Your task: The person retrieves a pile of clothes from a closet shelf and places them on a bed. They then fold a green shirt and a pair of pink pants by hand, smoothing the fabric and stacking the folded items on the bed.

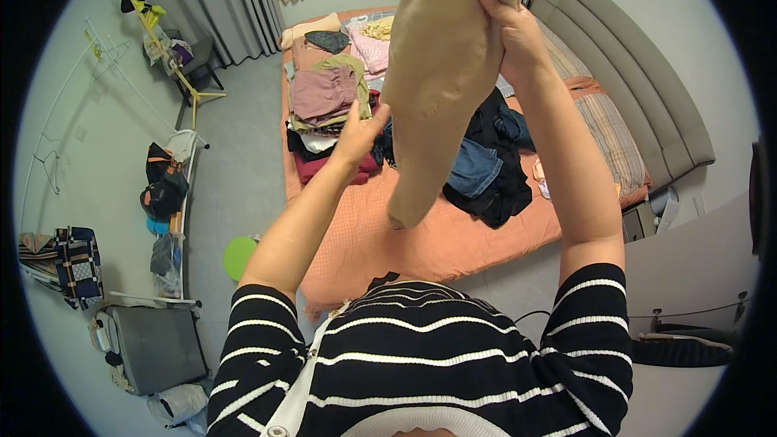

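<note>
A pair of beige leggings (449, 57) hangs lengthwise in front of me, its wide waistband at the top and its legs together, tapering to the lower end. My right hand (518, 36) is closed on its right edge just below the waistband, thumb on the near side. My left hand (362, 136) is beside the left edge, fingers and thumb apart; I cannot tell whether the thumb touches the cloth. Behind that hand, a stack of folded clothes lies on the bed, with mauve shorts (324, 93) on top and a dark red garment (336, 168) low in the pile.
The bed (364, 251) has an orange cover. Blue denim (475, 168) and black clothes (506, 202) lie heaped on its right side, near the padded headboard (623, 57). A clothes rack (188, 194), a grey box (158, 348) and a green round thing (239, 257) stand to the left.
</note>
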`<action>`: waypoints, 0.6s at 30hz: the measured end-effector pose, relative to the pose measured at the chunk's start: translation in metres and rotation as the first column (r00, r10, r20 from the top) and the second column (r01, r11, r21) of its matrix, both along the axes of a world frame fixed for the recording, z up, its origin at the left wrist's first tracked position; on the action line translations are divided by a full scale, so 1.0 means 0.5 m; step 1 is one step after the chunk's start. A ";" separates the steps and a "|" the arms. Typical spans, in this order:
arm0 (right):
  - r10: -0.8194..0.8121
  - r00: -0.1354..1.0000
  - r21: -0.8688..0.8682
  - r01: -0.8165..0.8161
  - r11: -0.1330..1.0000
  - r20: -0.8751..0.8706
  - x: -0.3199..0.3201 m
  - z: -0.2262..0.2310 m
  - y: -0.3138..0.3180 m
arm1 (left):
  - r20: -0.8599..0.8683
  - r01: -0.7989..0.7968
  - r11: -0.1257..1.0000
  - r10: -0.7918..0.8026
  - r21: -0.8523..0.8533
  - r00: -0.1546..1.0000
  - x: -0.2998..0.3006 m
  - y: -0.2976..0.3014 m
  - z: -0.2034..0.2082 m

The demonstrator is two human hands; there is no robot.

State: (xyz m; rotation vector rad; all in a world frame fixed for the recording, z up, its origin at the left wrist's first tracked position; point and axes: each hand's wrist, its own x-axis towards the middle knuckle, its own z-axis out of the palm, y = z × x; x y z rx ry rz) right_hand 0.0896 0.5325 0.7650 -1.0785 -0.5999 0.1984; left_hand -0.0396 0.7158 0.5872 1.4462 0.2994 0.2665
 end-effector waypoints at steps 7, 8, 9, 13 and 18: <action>-0.019 0.981 -0.066 0.032 0.997 0.191 0.001 0.038 -0.004 | 0.383 0.291 0.921 -0.179 -0.259 0.906 0.015 -0.018 0.079; -0.086 0.970 -0.019 0.093 0.996 0.229 -0.011 0.053 0.003 | 0.404 0.330 0.904 -0.204 -0.272 0.892 0.015 -0.014 0.085; -0.154 0.953 0.030 0.151 0.988 0.263 -0.017 0.061 0.005 | 0.429 0.320 0.898 -0.172 -0.301 0.887 0.013 -0.014 0.092; -0.178 0.951 -0.070 0.201 0.977 0.255 0.028 0.085 -0.032 | 0.483 0.343 0.891 -0.170 -0.297 0.859 0.007 -0.002 0.139; -0.141 0.976 -0.157 0.167 0.973 0.165 0.009 -0.028 0.006 | 0.456 0.335 0.888 -0.168 -0.315 0.874 0.022 0.021 0.157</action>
